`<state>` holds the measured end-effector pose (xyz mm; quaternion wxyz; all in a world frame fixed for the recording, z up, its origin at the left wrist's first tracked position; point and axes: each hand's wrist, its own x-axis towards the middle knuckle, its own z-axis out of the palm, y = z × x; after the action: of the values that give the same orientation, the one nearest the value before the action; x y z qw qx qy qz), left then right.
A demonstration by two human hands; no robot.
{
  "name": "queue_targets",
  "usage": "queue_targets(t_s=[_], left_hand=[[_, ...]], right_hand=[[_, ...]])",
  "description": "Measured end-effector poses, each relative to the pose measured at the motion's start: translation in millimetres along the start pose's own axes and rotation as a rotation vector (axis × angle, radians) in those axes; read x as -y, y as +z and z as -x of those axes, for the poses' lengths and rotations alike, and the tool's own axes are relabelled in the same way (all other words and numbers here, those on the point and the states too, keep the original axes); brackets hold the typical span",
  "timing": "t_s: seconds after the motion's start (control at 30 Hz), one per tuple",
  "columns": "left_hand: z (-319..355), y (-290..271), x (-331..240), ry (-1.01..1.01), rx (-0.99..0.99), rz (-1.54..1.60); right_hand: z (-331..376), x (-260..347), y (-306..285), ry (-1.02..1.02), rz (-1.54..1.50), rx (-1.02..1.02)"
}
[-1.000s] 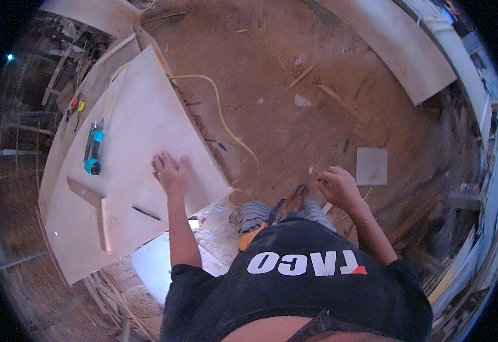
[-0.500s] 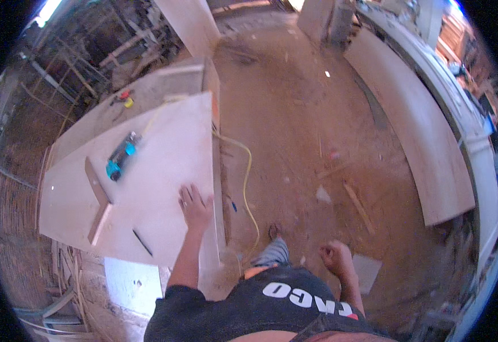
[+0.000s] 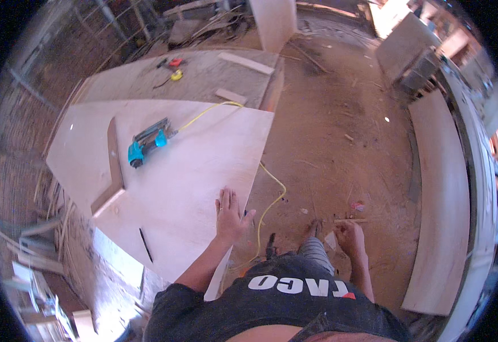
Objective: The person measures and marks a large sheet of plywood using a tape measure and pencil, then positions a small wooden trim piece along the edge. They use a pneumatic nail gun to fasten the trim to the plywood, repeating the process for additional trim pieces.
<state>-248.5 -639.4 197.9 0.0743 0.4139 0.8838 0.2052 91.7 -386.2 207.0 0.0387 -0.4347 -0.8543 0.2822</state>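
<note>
My left hand (image 3: 231, 218) lies flat on a pale plywood sheet (image 3: 203, 154), close to its right edge, fingers stretched out and a ring showing. At the hip, my right hand (image 3: 350, 238) hangs over the floor with its fingers curled closed; whatever they may hold is hidden. A teal and black nail gun (image 3: 160, 138) rests on the sheet, with a yellow air hose (image 3: 195, 118) running from its end. Left of it lies an angled wooden piece (image 3: 114, 165) made of two strips. A black pen or pencil (image 3: 146, 245) lies nearer me.
Beyond the sheet, a dusty board surface (image 3: 197, 74) carries wood offcuts (image 3: 246, 62) and red and yellow tools (image 3: 176, 74). The hose drops to the brown floor (image 3: 329, 142) beside me. A long curved panel (image 3: 440, 205) leans at the right. Scrap wood lies about at the left.
The view has swung left and forward, so the sheet and nail gun sit farther right in it. My left hand stays flat on the sheet; my right hand stays curled.
</note>
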Motion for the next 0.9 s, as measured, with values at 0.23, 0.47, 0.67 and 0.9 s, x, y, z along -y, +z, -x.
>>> queue_targets(t_s=[0.23,0.47,0.67,0.9], left_hand=[[-13.9,-8.6,-24.3,-0.172,-0.068,0.061],[-22.0,3.2,-85.5,-0.583,-0.399,0.024],[-17.1,38.5,-178.9,-1.023,-0.729,0.362],[20.3,116.9,-222.0,-1.325,-0.98,0.714]], right_hand=[[-301.7,49.2,22.0,-0.397,0.087,0.055],[-505.6,259.9,69.6,-0.73,-0.283,0.19],[-606.5,331.6,178.6,-0.811,-0.014,0.283],[-646.5,322.9,171.5,-0.934,-0.181,0.252]])
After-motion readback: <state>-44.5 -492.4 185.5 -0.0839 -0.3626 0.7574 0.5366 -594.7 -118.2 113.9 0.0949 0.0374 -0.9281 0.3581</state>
